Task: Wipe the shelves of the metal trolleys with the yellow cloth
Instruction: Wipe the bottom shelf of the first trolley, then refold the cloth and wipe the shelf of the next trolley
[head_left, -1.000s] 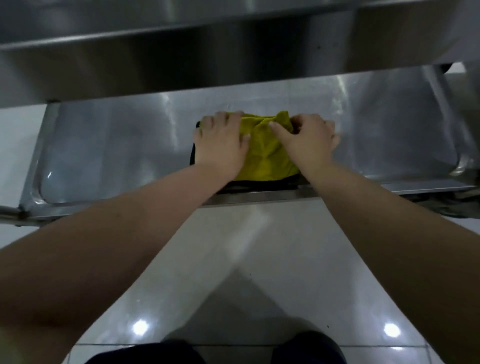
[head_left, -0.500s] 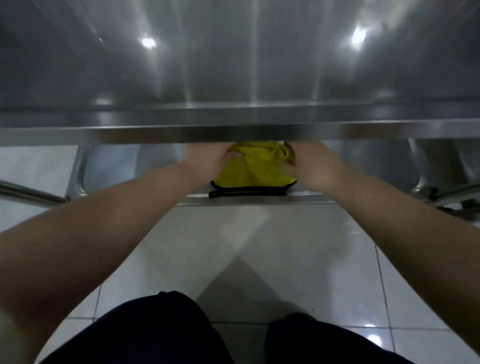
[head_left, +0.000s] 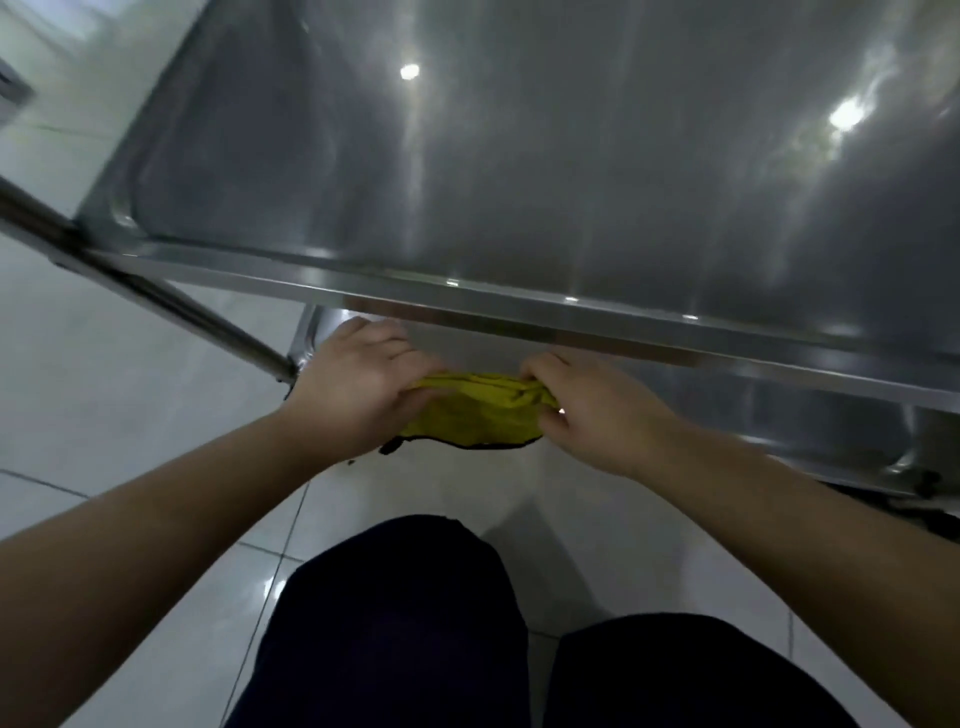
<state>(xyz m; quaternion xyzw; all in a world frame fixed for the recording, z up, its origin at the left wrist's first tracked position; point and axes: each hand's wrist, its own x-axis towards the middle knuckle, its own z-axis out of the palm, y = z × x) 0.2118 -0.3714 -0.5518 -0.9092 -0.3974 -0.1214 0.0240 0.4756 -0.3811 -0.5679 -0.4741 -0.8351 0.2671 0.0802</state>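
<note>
The yellow cloth (head_left: 475, 410), bunched and edged in black, hangs between both hands at the front edge of the trolley's lower shelf (head_left: 810, 415). My left hand (head_left: 358, 387) grips its left side. My right hand (head_left: 587, 410) pinches its right side. The upper shelf (head_left: 519, 171) of the metal trolley fills the top of the view and hides most of the lower shelf.
A metal trolley post (head_left: 156, 296) slants in from the left to the lower shelf's corner. White glossy floor tiles (head_left: 130, 415) lie below. My dark-trousered knees (head_left: 395, 623) are at the bottom. A dark caster part (head_left: 930, 480) shows at the right.
The view has risen, so the upper shelf now covers most of the lower one. Both hands have pulled the cloth back to the lower shelf's front edge and bunched it up.
</note>
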